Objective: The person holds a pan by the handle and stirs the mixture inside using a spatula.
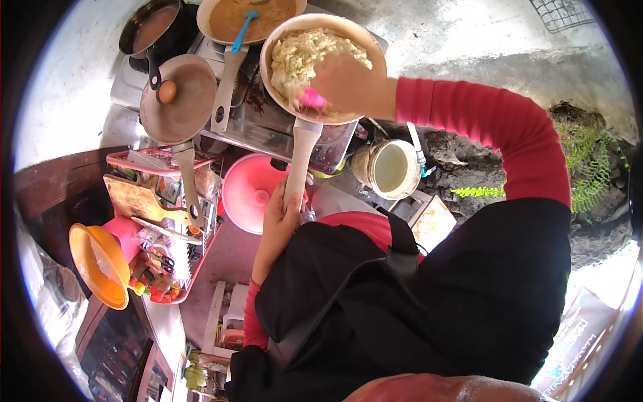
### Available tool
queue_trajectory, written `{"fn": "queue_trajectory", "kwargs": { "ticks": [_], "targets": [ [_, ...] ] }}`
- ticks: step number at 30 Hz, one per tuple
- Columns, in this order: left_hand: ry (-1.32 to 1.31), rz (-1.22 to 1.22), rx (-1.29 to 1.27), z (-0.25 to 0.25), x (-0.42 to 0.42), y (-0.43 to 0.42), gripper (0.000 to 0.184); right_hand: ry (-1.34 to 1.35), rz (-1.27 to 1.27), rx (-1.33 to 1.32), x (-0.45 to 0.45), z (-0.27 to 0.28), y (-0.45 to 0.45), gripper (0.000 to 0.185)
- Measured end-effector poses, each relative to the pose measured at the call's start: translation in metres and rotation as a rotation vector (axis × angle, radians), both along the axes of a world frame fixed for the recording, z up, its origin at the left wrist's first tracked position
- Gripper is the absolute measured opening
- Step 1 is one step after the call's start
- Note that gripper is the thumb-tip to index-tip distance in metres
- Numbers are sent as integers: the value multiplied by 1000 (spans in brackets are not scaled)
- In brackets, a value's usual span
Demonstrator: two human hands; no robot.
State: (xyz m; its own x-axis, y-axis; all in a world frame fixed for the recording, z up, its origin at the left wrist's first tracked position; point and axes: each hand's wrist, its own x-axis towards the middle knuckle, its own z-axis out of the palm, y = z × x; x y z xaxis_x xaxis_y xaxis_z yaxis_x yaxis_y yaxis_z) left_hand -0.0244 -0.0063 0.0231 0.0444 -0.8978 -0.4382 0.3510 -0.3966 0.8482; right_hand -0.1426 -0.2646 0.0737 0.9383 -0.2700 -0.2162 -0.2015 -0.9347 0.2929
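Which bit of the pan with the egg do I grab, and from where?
Grip the pan near the end of its long handle, from the person's side; it sticks out that way from the round part. Keep it level: the egg might roll.

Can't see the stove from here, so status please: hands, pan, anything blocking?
Left hand gripping pan handle. Right hand, blurred, on pink utensil in pale, lumpy food. Neighbouring handle close by; nothing seen blocking either hand.

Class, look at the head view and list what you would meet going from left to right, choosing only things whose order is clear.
Orange bowl, egg, blue spoon, pink utensil, bucket, green fern.
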Motion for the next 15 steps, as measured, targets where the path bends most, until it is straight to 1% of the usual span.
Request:
{"fn": "queue_trajectory", "kwargs": {
  "ticks": [1,3,4,5,6,7,9,10,12,13,14,15],
  "targets": [
    [2,-3,-1,-1,0,0,41,0,-1,-1,-1,4,-6,6],
    [2,-11,-8,0,0,1,42,23,76,-25,-7,13,-27,7],
    [25,7,-32,2,-1,0,32,20,77,-32,-11,15,-33,7],
    [48,25,-52,3,-1,-1,23,-101,97,-37,-16,17,-37,8],
    [48,25,-52,4,-1,-1,23,-222,117,-38,-20,21,-37,10],
    [49,25,-41,4,-1,-1,23,-221,117,-38,-25,27,-40,10],
    [47,25,-29,5,0,-1,23,-78,1,2,-29,47,-42,15],
    [66,19,-17,6,0,-2,24,-81,1,2,-27,46,-40,15],
    [84,12,-3,6,0,-1,25,61,-3,152,-23,35,-32,18],
    [62,15,16,5,-1,-1,27,-91,106,152,-26,17,-30,11],
    [40,19,35,3,-1,-1,29,-93,107,155,-24,4,-28,11],
    [38,18,39,2,-2,0,29,-173,147,82,-17,-2,-24,8]
  ]
}}
